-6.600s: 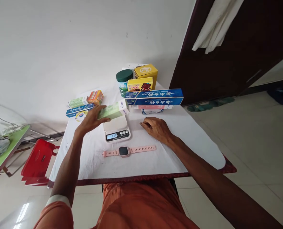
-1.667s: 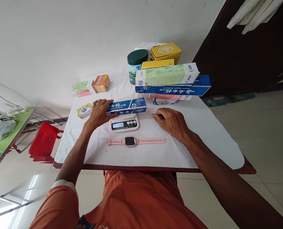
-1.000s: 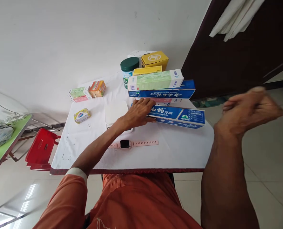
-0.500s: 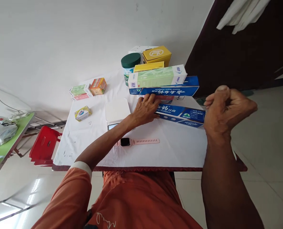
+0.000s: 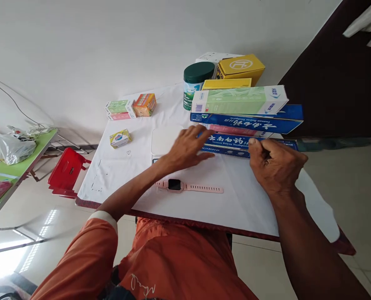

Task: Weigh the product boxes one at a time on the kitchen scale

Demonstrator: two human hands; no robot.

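My left hand reaches over the left end of a blue toothpaste box, fingers stretched and apart, not wrapped round it. In front of the same box's right part, my right hand is curled into a loose fist with the thumb uppermost; I see nothing in it. Behind this box lies a pink box, mostly covered. Another blue toothpaste box stands behind that, with a pale green box above it. Below my left hand, a pink smartwatch lies strap outstretched.
A white scale sits partly under my left forearm. A yellow soap box, an orange box and a green-pink box pair stand at left. Behind the stack are a green-lidded tub and a yellow box.
The front blue box has swung from a slant into line with the stack. My right hand has moved from its right end to its front. The view has shifted left.
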